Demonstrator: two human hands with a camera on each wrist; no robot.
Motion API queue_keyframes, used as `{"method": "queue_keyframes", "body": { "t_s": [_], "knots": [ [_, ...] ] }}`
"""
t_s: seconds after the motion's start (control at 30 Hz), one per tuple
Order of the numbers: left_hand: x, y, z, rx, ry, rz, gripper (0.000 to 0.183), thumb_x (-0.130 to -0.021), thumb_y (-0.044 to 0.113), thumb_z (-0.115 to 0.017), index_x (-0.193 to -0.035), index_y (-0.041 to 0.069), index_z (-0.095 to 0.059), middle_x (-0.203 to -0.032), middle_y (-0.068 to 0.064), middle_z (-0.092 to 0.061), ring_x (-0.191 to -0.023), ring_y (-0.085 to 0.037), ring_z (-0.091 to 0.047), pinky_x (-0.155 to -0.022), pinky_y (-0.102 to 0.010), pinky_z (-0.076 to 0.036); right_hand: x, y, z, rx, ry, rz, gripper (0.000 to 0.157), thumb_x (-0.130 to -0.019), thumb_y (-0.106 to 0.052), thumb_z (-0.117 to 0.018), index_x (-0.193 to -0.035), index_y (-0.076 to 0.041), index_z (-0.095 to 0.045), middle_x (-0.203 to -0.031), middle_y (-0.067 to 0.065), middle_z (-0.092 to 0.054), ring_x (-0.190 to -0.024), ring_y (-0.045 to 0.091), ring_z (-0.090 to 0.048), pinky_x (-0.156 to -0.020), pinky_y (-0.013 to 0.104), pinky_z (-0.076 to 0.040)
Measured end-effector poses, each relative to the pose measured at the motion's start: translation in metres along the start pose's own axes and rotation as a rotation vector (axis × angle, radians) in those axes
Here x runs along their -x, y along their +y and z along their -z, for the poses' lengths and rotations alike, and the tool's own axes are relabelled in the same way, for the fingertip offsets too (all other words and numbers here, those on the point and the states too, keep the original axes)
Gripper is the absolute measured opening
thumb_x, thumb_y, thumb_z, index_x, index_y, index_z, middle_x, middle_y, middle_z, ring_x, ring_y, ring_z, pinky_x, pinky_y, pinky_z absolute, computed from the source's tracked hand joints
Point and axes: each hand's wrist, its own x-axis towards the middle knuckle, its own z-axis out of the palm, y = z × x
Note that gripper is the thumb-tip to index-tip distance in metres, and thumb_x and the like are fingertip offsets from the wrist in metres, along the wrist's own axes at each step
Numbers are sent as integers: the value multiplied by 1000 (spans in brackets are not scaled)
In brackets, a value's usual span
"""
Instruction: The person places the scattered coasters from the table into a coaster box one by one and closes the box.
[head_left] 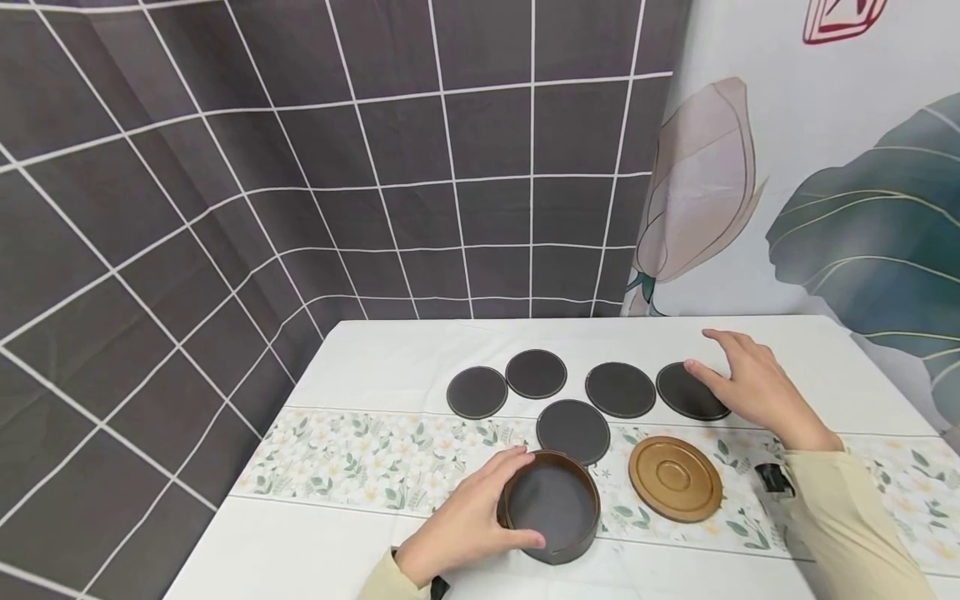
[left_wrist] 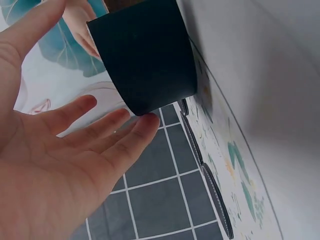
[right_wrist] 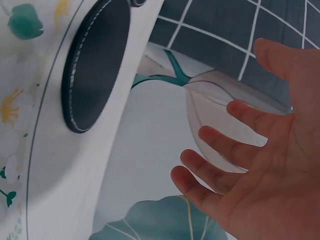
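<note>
A round dark coaster holder with a brown inner wall stands near the table's front. My left hand is at its left side, thumb and fingers spread, fingertips right at the wall. In the left wrist view the holder shows its smooth dark outside, and my fingers are nearly straight. Over at the right, my right hand hovers with fingers spread beside a black round coaster. The right wrist view shows that coaster's stitched edge apart from my fingers, with nothing in the hand.
More black coasters lie flat on the table: two at the back left, one behind the holder, one right of the middle. A brown round wooden lid lies right of the holder. A dark tiled curtain hangs behind.
</note>
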Motion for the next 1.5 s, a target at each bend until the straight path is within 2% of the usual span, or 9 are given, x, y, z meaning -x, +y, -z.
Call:
{"method": "queue_keyframes", "body": {
  "t_s": [0.2, 0.33, 0.63, 0.97, 1.5],
  "knots": [
    [1, 0, -2, -16, -37, 42, 84, -83, 35, -86, -153, 15, -45, -159, -10, -43, -142, -30, -49, -111, -50, -47, -1, 8, -3, 13, -32, -20, 75, -104, -45, -56, -149, 12, -37, -145, 45, -35, -125, 68, -32, -99, 78, -31],
    [1, 0, -2, -28, -36, 64, 80, -85, 31, -85, -153, 15, -46, -159, -10, -43, -142, -29, -49, -111, -50, -47, -3, 11, -4, 28, -43, -28, 75, -104, -45, -56, -149, 12, -37, -144, 46, -34, -125, 69, -32, -99, 78, -31],
    [1, -2, -3, -70, -16, 39, 74, -87, 26, -83, -150, 7, -49, -156, -11, -48, -142, -27, -49, -114, -45, -44, -4, 22, -13, 25, -109, -66, 78, -104, -47, -53, -148, 15, -35, -144, 48, -31, -126, 71, -30, -99, 82, -30],
    [-1, -4, -5, -108, -39, 48, 73, -88, 32, -82, -147, 1, -52, -157, -10, -47, -143, -25, -48, -116, -41, -43, -1, 35, -24, 39, -172, -85, 82, -104, -48, -55, -147, 18, -34, -143, 50, -30, -125, 72, -30, -100, 82, -30],
    [-2, -10, -4, -63, -82, 93, 77, -91, 40, -78, -153, 7, -46, -158, -8, -46, -143, -28, -48, -115, -46, -43, -3, 44, -33, 63, -226, -113, 89, -99, -54, -60, -146, 17, -36, -141, 50, -30, -123, 72, -32, -98, 83, -32]
  ]
}}
